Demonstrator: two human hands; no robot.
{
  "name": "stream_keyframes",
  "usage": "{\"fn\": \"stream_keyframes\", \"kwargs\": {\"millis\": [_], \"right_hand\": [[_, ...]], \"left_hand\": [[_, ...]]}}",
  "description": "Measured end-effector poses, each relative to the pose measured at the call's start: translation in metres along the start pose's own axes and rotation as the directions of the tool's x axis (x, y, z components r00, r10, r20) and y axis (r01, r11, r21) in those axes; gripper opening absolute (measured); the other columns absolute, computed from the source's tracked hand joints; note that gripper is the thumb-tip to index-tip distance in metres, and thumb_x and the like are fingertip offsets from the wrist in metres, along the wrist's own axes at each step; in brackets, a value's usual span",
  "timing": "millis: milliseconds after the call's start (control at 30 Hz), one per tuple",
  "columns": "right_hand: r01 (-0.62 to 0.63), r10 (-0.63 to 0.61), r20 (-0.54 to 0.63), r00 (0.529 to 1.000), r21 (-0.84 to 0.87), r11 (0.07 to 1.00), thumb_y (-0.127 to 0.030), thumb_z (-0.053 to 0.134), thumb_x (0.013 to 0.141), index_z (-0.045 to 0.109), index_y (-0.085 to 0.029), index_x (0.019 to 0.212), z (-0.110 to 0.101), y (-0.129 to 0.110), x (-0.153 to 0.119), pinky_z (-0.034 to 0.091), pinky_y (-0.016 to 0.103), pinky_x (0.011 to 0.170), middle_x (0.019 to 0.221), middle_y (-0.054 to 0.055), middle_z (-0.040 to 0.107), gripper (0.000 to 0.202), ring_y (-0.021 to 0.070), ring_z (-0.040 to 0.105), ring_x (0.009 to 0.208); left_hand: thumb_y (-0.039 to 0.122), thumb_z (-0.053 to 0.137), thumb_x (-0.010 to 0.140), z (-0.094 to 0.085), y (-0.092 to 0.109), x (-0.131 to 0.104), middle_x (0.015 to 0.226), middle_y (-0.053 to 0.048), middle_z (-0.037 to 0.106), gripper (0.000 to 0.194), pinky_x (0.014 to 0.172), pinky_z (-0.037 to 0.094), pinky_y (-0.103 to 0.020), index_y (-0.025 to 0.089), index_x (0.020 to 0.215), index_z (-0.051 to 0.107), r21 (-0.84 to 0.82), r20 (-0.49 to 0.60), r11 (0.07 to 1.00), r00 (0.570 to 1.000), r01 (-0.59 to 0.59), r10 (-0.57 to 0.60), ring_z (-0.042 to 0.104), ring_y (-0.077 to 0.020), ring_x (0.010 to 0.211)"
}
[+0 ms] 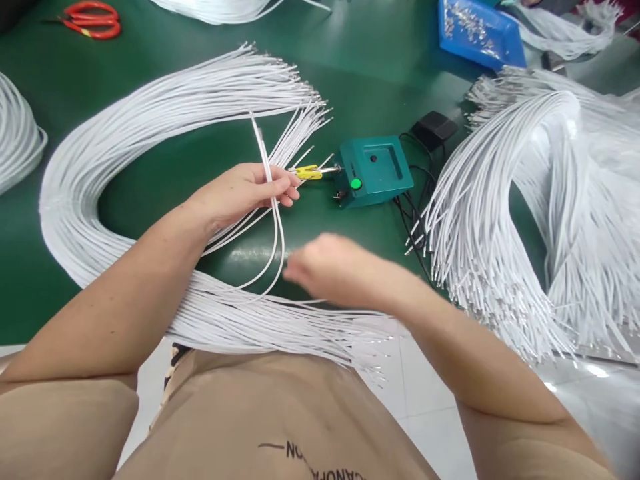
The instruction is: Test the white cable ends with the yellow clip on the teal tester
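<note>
Between the thumb and fingers of my left hand (260,185) are a couple of white cables (265,157), their ends pointing up and away from me. They bend down toward a large curved bundle of white cables (75,180) on the green table. My right hand (325,267) hovers nearer to me, blurred by motion, so its fingers and anything in them are unclear. Just beyond my left fingertips, a yellow clip-like piece (309,173) sits at the metal tip of a small teal machine (375,170) with a green button.
A heap of white cables (540,200) fills the right side, its ends hanging at the table edge. Black cords (413,213) run beside the machine. A blue tray (480,33) holds small metal parts. Red-handled cutters (93,20) lie at the back left, above another cable coil (17,133).
</note>
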State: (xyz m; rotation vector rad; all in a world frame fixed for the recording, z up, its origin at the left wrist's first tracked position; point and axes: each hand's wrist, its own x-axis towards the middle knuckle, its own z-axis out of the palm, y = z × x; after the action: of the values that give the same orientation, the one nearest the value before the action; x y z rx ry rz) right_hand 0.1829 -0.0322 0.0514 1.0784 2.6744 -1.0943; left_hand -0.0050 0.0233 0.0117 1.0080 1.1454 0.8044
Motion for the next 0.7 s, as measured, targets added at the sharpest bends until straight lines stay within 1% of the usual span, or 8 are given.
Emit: {"fn": "stream_keyframes", "kwargs": {"millis": [33, 100, 167, 267, 367, 433, 533, 700], "right_hand": [[-0.059, 0.062, -0.115, 0.991, 0.035, 0.998, -0.029, 0.052, 0.088, 0.056, -0.019, 0.058, -0.015, 0.002, 0.011, 0.035, 0.032, 0.061, 0.055, 0.003, 0.051, 0.032, 0.0156, 0.048, 0.058], [-0.103, 0.156, -0.401, 0.903, 0.151, 0.983, -0.028, 0.05, 0.09, 0.062, -0.017, 0.074, -0.04, 0.007, 0.035, 0.037, 0.031, 0.068, 0.065, 0.002, 0.055, 0.022, 0.0168, 0.054, 0.071], [-0.052, 0.183, -0.479, 0.858, 0.274, 0.96, -0.026, 0.055, 0.087, 0.064, -0.017, 0.085, -0.054, 0.012, 0.057, 0.038, 0.028, 0.071, 0.068, 0.0, 0.055, 0.012, 0.0158, 0.055, 0.076], [0.045, 0.175, -0.458, 0.872, 0.43, 0.902, -0.026, 0.062, 0.082, 0.063, -0.015, 0.079, -0.055, 0.019, 0.077, 0.039, 0.025, 0.067, 0.067, -0.002, 0.056, 0.011, 0.013, 0.054, 0.073], [0.117, 0.196, -0.471, 0.86, 0.556, 0.823, -0.026, 0.066, 0.078, 0.061, -0.015, 0.07, -0.048, 0.026, 0.081, 0.04, 0.024, 0.06, 0.065, -0.002, 0.056, 0.014, 0.0111, 0.051, 0.067], [0.152, 0.231, -0.498, 0.836, 0.614, 0.775, -0.026, 0.067, 0.077, 0.061, -0.016, 0.069, -0.045, 0.03, 0.079, 0.04, 0.023, 0.058, 0.063, -0.002, 0.057, 0.015, 0.0103, 0.05, 0.064], [0.175, 0.274, -0.52, 0.809, 0.658, 0.732, -0.027, 0.069, 0.076, 0.062, -0.015, 0.069, -0.042, 0.033, 0.075, 0.041, 0.023, 0.057, 0.063, -0.002, 0.058, 0.015, 0.0093, 0.051, 0.062], [0.154, 0.303, -0.477, 0.825, 0.706, 0.691, -0.027, 0.07, 0.076, 0.063, -0.015, 0.07, -0.036, 0.034, 0.078, 0.04, 0.021, 0.054, 0.062, -0.003, 0.058, 0.015, 0.0078, 0.05, 0.058]], "left_hand": [[0.025, 0.075, 0.073, 0.001, 0.0, -0.001, 0.081, -0.007, 0.07, 0.022, 0.076, 0.056, -0.033, 0.012, 0.091, 0.071, -0.001, 0.012, 1.0, 1.0, 0.011, -0.011, 0.069, -0.0206, 0.083], [0.022, 0.078, 0.069, 0.004, 0.002, -0.002, 0.077, -0.005, 0.069, 0.02, 0.076, 0.056, -0.034, 0.013, 0.087, 0.072, 0.022, 0.045, 1.0, 0.999, 0.017, -0.018, 0.069, -0.0216, 0.082], [0.019, 0.078, 0.069, 0.007, 0.003, -0.004, 0.076, -0.005, 0.07, 0.017, 0.076, 0.056, -0.034, 0.013, 0.083, 0.073, 0.061, 0.094, 0.998, 0.995, 0.006, -0.012, 0.069, -0.0202, 0.078], [0.02, 0.076, 0.07, 0.008, 0.004, -0.005, 0.079, -0.006, 0.071, 0.015, 0.076, 0.056, -0.034, 0.013, 0.084, 0.074, 0.092, 0.171, 0.996, 0.985, -0.003, -0.012, 0.069, -0.0186, 0.074], [0.027, 0.073, 0.075, 0.003, 0.004, -0.006, 0.087, -0.007, 0.073, 0.021, 0.076, 0.055, -0.033, 0.015, 0.092, 0.074, 0.098, 0.177, 0.995, 0.984, -0.023, 0.005, 0.069, -0.0194, 0.08], [0.031, 0.069, 0.079, -0.001, 0.004, -0.005, 0.092, -0.008, 0.073, 0.024, 0.075, 0.055, -0.031, 0.016, 0.098, 0.073, 0.063, 0.127, 0.995, 0.99, -0.077, 0.069, 0.069, -0.0191, 0.084], [0.026, 0.067, 0.079, -0.001, 0.003, -0.004, 0.091, -0.006, 0.071, 0.03, 0.072, 0.054, -0.028, 0.017, 0.108, 0.07, -0.007, -0.005, 0.981, 0.981, -0.192, 0.192, 0.068, -0.0181, 0.086], [0.02, 0.075, 0.069, 0.006, 0.0, -0.002, 0.082, -0.003, 0.07, 0.042, 0.066, 0.052, -0.027, 0.017, 0.11, 0.067, 0.053, -0.137, 0.966, 0.956, -0.254, 0.259, 0.067, -0.0176, 0.077]]}}
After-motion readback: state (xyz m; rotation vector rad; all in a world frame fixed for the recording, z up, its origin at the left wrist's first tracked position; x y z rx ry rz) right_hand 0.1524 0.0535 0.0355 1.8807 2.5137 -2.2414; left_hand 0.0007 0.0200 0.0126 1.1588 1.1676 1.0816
